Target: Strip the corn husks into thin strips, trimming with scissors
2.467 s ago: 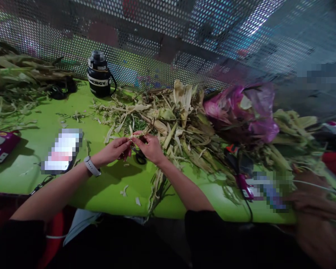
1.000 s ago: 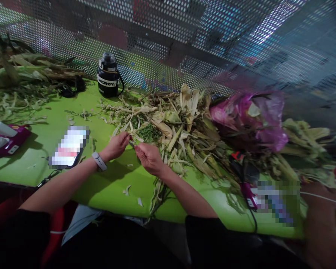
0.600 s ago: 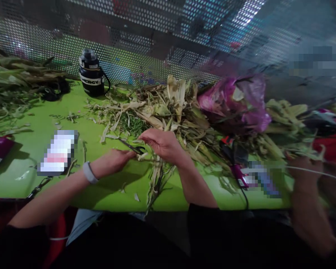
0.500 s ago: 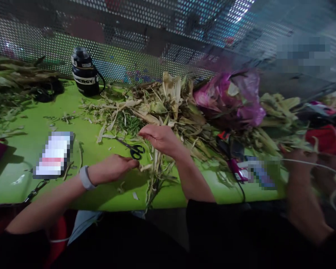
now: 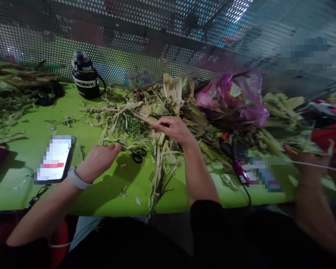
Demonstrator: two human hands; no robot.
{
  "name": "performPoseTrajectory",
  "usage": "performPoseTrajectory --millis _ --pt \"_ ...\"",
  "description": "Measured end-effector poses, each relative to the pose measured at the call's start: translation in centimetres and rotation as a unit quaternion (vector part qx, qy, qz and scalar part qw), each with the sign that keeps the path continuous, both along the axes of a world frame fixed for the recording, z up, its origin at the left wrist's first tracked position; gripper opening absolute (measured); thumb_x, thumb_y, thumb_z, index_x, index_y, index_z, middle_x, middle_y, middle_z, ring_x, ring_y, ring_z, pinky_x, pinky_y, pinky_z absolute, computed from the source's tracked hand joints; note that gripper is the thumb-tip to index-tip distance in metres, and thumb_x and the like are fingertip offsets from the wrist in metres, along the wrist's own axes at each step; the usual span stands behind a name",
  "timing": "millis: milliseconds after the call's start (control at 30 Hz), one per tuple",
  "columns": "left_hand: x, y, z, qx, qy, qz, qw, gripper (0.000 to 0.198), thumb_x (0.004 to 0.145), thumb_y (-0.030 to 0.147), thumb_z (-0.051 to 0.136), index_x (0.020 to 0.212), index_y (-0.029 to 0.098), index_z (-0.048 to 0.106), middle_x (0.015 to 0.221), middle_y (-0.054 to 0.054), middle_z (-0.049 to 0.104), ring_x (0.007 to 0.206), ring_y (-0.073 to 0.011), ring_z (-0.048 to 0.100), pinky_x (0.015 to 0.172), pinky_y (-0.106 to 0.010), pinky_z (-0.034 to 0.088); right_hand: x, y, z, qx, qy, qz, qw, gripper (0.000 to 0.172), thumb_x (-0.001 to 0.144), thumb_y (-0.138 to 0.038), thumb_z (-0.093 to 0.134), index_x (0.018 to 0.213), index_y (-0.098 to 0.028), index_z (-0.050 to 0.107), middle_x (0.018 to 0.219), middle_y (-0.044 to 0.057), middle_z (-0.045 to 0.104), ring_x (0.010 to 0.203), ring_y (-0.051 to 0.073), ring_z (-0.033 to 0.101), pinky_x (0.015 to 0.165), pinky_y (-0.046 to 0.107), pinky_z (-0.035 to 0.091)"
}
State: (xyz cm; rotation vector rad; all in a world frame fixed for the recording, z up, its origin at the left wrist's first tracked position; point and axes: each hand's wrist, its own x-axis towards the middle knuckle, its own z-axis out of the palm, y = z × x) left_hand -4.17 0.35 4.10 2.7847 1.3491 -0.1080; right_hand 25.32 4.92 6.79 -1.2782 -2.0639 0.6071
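Strips [image 5: 156,179] of husk reach the near edge of the green tabletop [image 5: 111,200], scraps [image 5: 138,201] to their left. Lit phone [image 5: 55,158] lies left of the left hand [image 5: 99,158]: fingers curled by the blade end of the scissors [image 5: 139,152], can't tell if it grips anything. Scissors lie between both hands. Co-worker's hand [image 5: 310,158] far right. Right hand [image 5: 175,130] is over the near side of the husk pile [image 5: 153,109], thumb and fingers drawn in, can't tell what's pinched. Beyond: pink bag [image 5: 232,99] right, bottle [image 5: 86,80] upright left, mesh panel [image 5: 134,48] behind.
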Motion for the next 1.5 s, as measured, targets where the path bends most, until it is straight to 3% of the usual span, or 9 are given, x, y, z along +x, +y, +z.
performPoseTrajectory --millis 167,300,567,667,833,1000,1233,1433,1500 --pt "0.0 -0.2 1.8 0.073 0.035 0.167 0.983 0.035 0.093 0.008 0.025 0.115 0.011 0.053 0.085 -0.014 0.065 0.063 -0.0228 0.064 0.048 -0.027 0.035 -0.2 -3.4 3.2 0.028 0.005 0.077 0.997 0.035 0.082 -0.052 0.068 0.067 -0.020 0.069 0.075 0.002 0.058 0.070 0.014 0.054 0.068 0.029 0.044" --pt "-0.6 0.2 1.8 0.103 0.013 0.212 0.972 0.030 0.093 0.010 0.028 0.114 0.013 0.050 0.086 -0.014 0.066 0.071 -0.0231 0.066 0.052 -0.027 0.034 0.0 -5.2 4.9 0.060 -0.005 0.084 0.995 0.033 0.084 -0.052 0.065 0.069 -0.023 0.070 0.092 0.005 0.062 0.088 0.019 0.059 0.081 0.038 0.047" --pt "-2.7 1.4 2.1 0.141 -0.017 0.291 0.946 0.029 0.100 0.019 0.021 0.116 0.015 0.044 0.089 -0.010 0.066 0.061 -0.0179 0.055 0.052 -0.027 0.023 5.8 -5.4 5.0 0.085 0.178 0.077 0.977 0.044 0.080 -0.054 0.069 0.052 -0.020 0.060 0.063 0.005 0.060 0.055 0.011 0.051 0.052 0.034 0.039" --pt "-2.9 1.7 2.4 0.179 -0.058 0.309 0.932 0.034 0.103 0.027 0.017 0.119 0.013 0.044 0.086 -0.009 0.064 0.061 -0.0168 0.052 0.054 -0.027 0.024 7.0 -3.3 3.5 -0.051 0.051 0.110 0.991 0.049 0.080 -0.056 0.067 0.050 -0.017 0.058 0.062 0.004 0.061 0.059 0.012 0.055 0.057 0.033 0.039" --pt "-2.2 1.8 1.6 0.181 -0.127 0.296 0.929 0.037 0.102 0.027 0.021 0.119 0.013 0.050 0.091 -0.012 0.066 0.066 -0.0186 0.056 0.056 -0.028 0.030 5.5 1.2 -0.1 -0.166 -0.231 -0.002 0.959 0.037 0.076 -0.053 0.068 0.066 -0.017 0.069 0.060 0.000 0.061 0.055 0.012 0.052 0.054 0.026 0.035" --pt "-1.0 1.3 0.7 0.168 -0.132 0.257 0.943 0.037 0.102 0.028 0.021 0.114 0.013 0.052 0.089 -0.013 0.066 0.060 -0.0178 0.056 0.052 -0.028 0.027 0.4 -0.1 -0.7 0.042 -0.246 -0.118 0.961 0.039 0.082 -0.045 0.066 0.109 -0.018 0.069 0.108 0.010 0.067 0.072 0.017 0.060 0.064 0.028 0.040" --pt "0.1 0.2 0.8 0.137 -0.103 0.212 0.962 0.032 0.100 0.020 0.022 0.117 0.012 0.049 0.087 -0.011 0.065 0.061 -0.0166 0.056 0.048 -0.028 0.024 -4.2 -2.0 0.1 0.258 -0.064 -0.222 0.938 0.027 0.091 -0.039 0.055 0.079 -0.019 0.069 0.083 0.008 0.065 0.086 0.023 0.059 0.080 0.036 0.044" --pt "0.3 0.2 0.4 0.141 -0.099 0.198 0.965 0.032 0.099 0.015 0.024 0.117 0.013 0.050 0.088 -0.011 0.066 0.066 -0.0180 0.060 0.048 -0.028 0.026 -1.3 0.0 -0.2 -0.018 0.171 -0.170 0.970 0.026 0.079 -0.040 0.067 0.089 -0.017 0.067 0.076 0.003 0.067 0.056 0.012 0.053 0.051 0.025 0.044" --pt "0.5 0.0 0.0 0.147 -0.100 0.176 0.968 0.033 0.098 0.013 0.025 0.119 0.012 0.050 0.090 -0.012 0.066 0.069 -0.0203 0.062 0.049 -0.029 0.028 -3.3 -0.6 -0.8 -0.155 0.244 -0.039 0.957 0.035 0.080 -0.042 0.067 0.107 -0.020 0.064 0.096 0.005 0.071 0.054 0.009 0.055 0.048 0.025 0.045"
